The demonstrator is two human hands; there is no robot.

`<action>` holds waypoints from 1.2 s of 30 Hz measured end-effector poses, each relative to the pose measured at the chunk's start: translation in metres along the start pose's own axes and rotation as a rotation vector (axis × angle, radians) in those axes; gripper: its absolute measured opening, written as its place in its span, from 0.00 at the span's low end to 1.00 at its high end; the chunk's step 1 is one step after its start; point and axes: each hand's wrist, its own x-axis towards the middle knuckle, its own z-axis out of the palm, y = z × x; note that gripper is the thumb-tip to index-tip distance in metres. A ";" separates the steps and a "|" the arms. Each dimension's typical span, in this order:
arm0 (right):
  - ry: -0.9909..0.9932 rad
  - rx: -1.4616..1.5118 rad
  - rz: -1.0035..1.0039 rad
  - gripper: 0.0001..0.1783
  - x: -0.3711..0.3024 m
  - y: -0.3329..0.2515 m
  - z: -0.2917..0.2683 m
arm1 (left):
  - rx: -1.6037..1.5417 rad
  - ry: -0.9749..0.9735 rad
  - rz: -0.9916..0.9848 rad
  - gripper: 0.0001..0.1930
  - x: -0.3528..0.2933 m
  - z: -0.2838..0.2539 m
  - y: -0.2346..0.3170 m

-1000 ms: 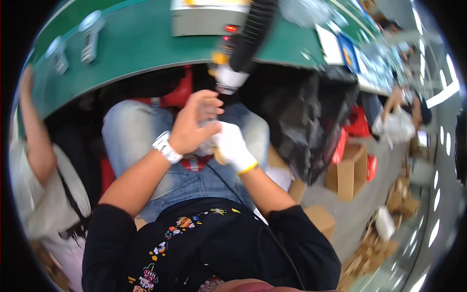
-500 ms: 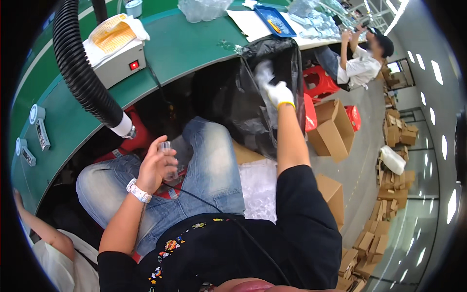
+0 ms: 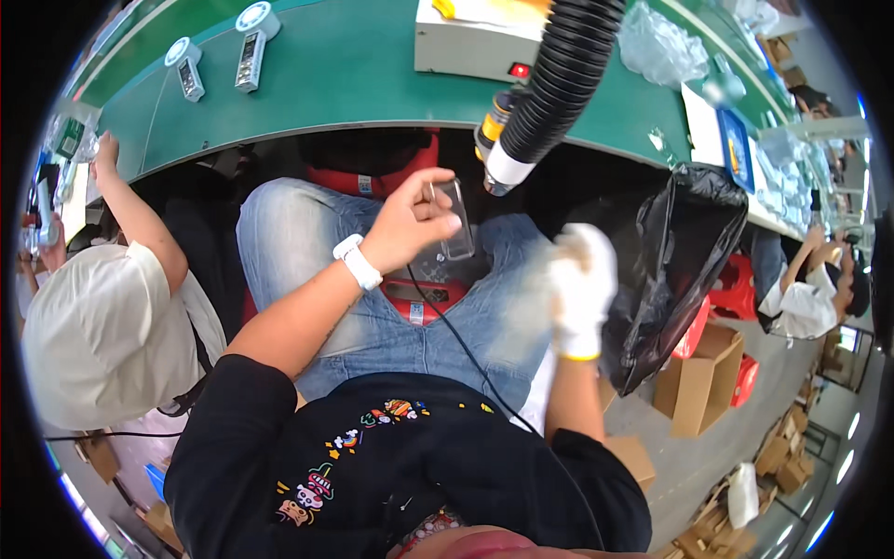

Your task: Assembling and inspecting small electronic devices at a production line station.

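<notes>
Above my lap, my bare left hand (image 3: 413,224) holds a clear, thin rectangular plastic case (image 3: 456,220) upright between thumb and fingers. Just to the case's right hangs the metal-tipped end of a black ribbed hose (image 3: 570,70). My right hand (image 3: 584,289), in a white glove with a yellow cuff, is over my right thigh. Motion smears its fingers, so I cannot see whether they hold anything. Right of that glove is a large black plastic bag (image 3: 680,242), hanging at the table's edge.
A green worktable (image 3: 335,84) curves across the front, with a grey box (image 3: 466,47) with a lit red switch on it. A blue tray (image 3: 736,149) lies at the right. Another person (image 3: 102,326) sits close on my left. An open carton (image 3: 703,377) stands beyond the bag.
My view has swung left. The gloved right hand has come away from the black bag, back over my thigh. My left hand still holds the clear case, now beside the hose's end.
</notes>
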 end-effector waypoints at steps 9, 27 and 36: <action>-0.469 0.262 0.092 0.50 0.000 0.034 0.143 | 0.920 -0.118 0.574 0.32 -0.033 -0.002 0.031; -0.298 -0.342 -0.229 0.25 -0.011 -0.034 0.104 | 1.697 1.075 0.057 0.29 0.073 -0.184 0.202; -0.510 -0.077 -0.579 0.24 -0.025 -0.082 0.149 | -0.470 -0.017 0.612 0.24 -0.021 -0.096 0.116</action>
